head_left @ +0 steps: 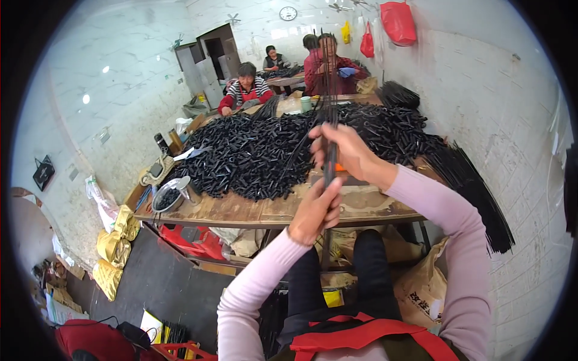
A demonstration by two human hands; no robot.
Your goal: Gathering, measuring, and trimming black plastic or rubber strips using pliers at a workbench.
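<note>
Left hand (316, 210) raised from a pink-sleeved forearm, fingers curled tight around the lower end of a thin bundle of long black rods (330, 114). Right hand (338, 150) higher and farther, arm bent in from the right, fingers wrapped closed around the same bundle at mid-length. Both grips narrow, clamped on the rods.

Bundle held upright over the near edge of the worn wooden worktable (241, 210), long axis near vertical, top ends pointing up and away toward the far wall, bottom ends down toward the lap. Loose ends fanning slightly above the right hand.

Beyond the hands, a broad heap of short black tubes (253, 153) spread over the tabletop. To the right, a sheaf of long black rods (475, 192) slanting off the table's right edge. At the near left corner, a round metal bowl (170, 195) holding dark pieces. At the far end, 4 seated people (245, 87) at work.
</note>
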